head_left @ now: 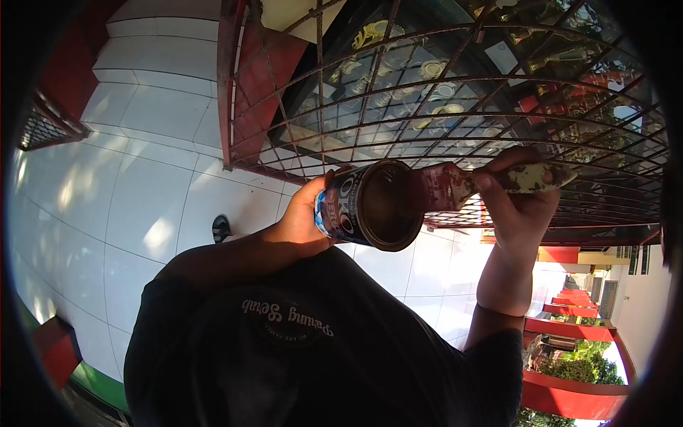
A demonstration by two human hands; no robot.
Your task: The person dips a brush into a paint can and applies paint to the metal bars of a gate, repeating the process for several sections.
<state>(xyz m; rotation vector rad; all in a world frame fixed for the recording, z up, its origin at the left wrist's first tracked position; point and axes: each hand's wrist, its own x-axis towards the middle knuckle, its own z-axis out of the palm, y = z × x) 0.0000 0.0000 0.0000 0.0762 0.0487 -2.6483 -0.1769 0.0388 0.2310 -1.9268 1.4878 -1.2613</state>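
My left hand is wrapped round the side of a paint can, which is tilted so its open top faces right. The can has a dark label with pale lettering and a blue-and-white band near its base. My right hand grips a paintbrush by its paint-spotted, pale handle. Dark red paint coats the brush's wide head, and the bristle end overlaps the can's rim in this view. Just beyond both hands stands a metal grille of crossed, rusty-looking bars.
Behind the grille, a glass case holds several yellowish, round-looking things. Pale floor tiles lie underfoot, with steps at upper left. A sandalled foot shows near my left arm. Red beams and greenery appear at lower right.
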